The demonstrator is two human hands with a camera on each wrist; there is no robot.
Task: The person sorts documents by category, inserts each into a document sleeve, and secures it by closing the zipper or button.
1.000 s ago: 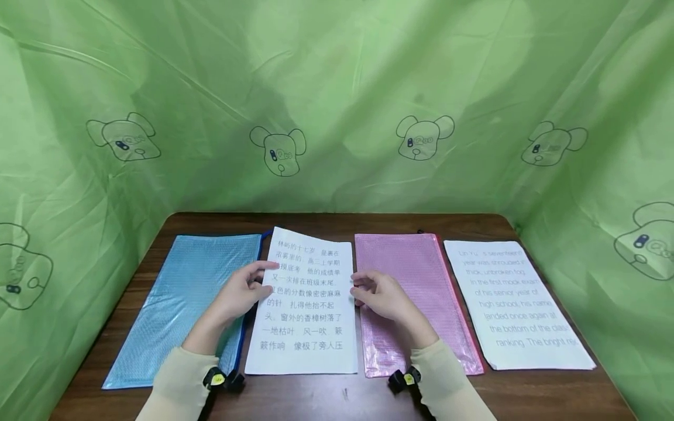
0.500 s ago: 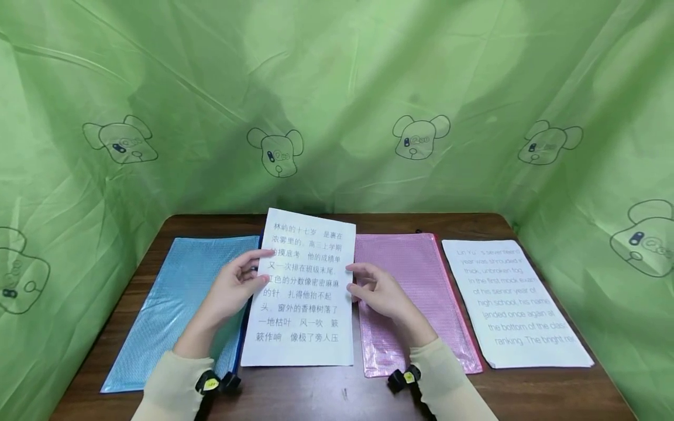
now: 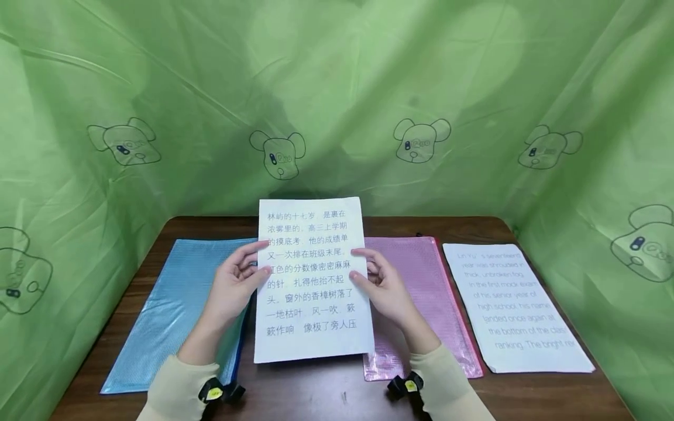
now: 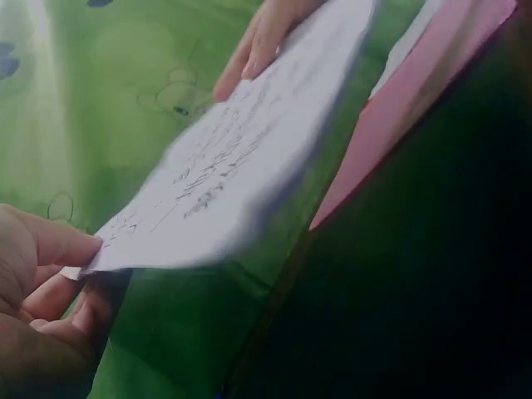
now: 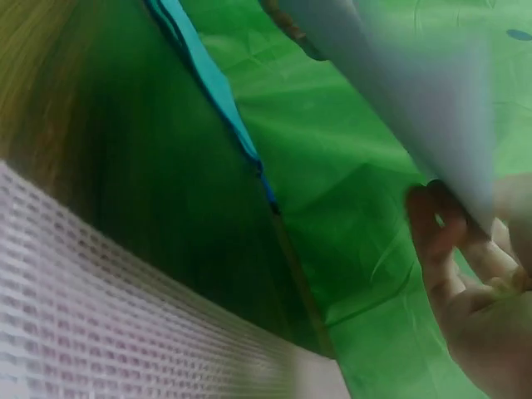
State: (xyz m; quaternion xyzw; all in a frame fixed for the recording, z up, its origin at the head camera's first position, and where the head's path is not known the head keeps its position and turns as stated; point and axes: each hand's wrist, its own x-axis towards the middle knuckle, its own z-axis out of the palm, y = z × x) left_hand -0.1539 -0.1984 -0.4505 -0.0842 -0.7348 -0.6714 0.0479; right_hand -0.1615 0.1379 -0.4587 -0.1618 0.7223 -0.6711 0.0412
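Note:
Between both hands, a white paper stack (image 3: pixel 310 280) printed with Chinese characters is held up off the table, as the left wrist view shows. My left hand (image 3: pixel 234 286) pinches its left edge, thumb on the front and fingers behind. On the opposite edge, my right hand (image 3: pixel 387 286) pinches it the same way. How many sheets there are I cannot tell. To the left lies a blue mesh zip folder (image 3: pixel 168 316), partly behind my left arm. A pink mesh zip folder (image 3: pixel 437 321) lies to the right, partly covered by the paper and my right arm.
At the far right of the brown wooden table (image 3: pixel 295 397) lies another white paper stack (image 3: pixel 516 310) with English text. A green curtain (image 3: pixel 337 88) with mouse-like drawings encloses the back and sides. Each wrist wears a small black camera (image 3: pixel 405 386).
The paper has risen off the table and turned from leaning to nearly straight, shifting slightly right. Both hands have moved up with it. The folders and the English stack have stayed put.

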